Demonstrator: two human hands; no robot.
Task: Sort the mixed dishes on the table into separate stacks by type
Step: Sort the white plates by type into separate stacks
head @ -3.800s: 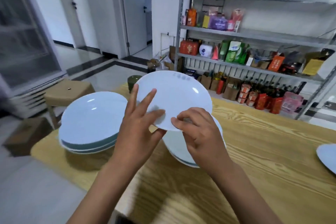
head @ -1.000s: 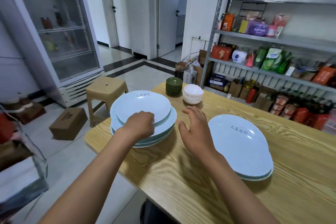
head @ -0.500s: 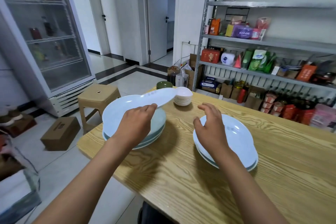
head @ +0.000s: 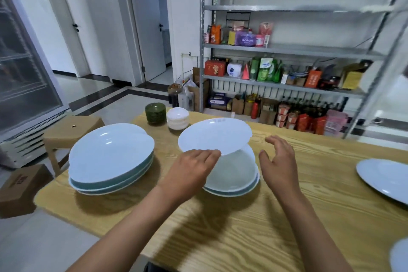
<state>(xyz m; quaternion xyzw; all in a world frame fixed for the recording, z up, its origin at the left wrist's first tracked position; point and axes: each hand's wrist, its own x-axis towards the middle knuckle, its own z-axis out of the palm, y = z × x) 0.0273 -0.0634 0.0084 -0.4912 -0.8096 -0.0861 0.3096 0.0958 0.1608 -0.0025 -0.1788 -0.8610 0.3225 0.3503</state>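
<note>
My left hand [head: 192, 169] grips the near rim of a pale blue plate [head: 215, 134] and holds it tilted just above the middle stack of pale plates [head: 234, 180]. My right hand [head: 278, 161] hovers open beside that stack, to the right of the held plate, touching nothing. A larger stack of pale blue plates [head: 110, 154] sits at the table's left end. Small dark green dishes [head: 155, 113] and small white bowls [head: 177, 118] stand stacked at the far edge. Another pale plate [head: 386, 179] lies at the right.
The wooden table [head: 242, 234] ends close on the left and near side. A beige stool [head: 72, 130] and a cardboard box [head: 19, 187] stand on the floor at left. A metal shelf with goods [head: 276, 73] rises behind the table. A plate's edge [head: 400, 256] shows bottom right.
My left hand has carried the plate from over the left stack across to above the middle stack. My right hand has come off the middle stack and moved to its right side.
</note>
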